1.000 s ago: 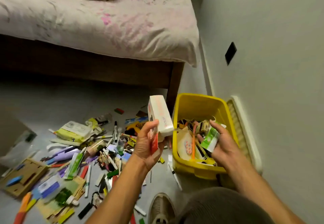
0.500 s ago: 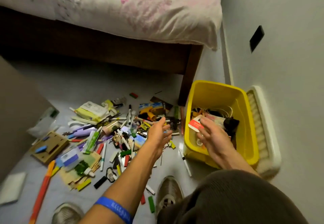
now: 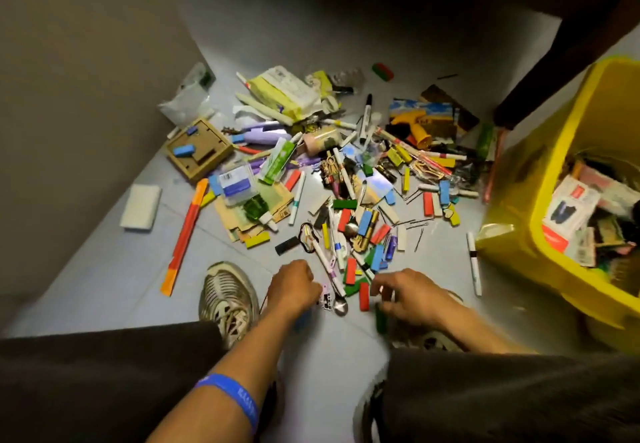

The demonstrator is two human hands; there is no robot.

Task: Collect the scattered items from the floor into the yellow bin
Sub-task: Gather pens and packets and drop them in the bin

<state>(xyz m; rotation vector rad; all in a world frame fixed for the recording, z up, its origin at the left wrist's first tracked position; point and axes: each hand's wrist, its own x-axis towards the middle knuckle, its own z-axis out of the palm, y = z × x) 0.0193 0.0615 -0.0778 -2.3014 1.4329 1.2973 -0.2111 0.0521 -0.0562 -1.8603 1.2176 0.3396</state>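
Grey floor (image 3: pixel 104 279) fills the frame, strewn across its middle with markers, coloured blocks and packets; the yellow bin (image 3: pixel 519 207) sits at the right edge, partly filled; low in the centre the left hand (image 3: pixel 294 286) is curled tight beside a spoon (image 3: pixel 340 306), what it grips I cannot tell; the right hand (image 3: pixel 412 295), blurred, hovers fingers-spread just beside a red block (image 3: pixel 364 296).

You have a wide heap of scattered items (image 3: pixel 346 179) on the grey floor: coloured rectangular blocks, white markers, pens, card packets, a metal spoon (image 3: pixel 340 305) at the near edge. One white marker (image 3: pixel 473 267) lies apart, near the bin. The yellow plastic bin (image 3: pixel 519 220) sits at the right, open, already partly filled with packets and cards.
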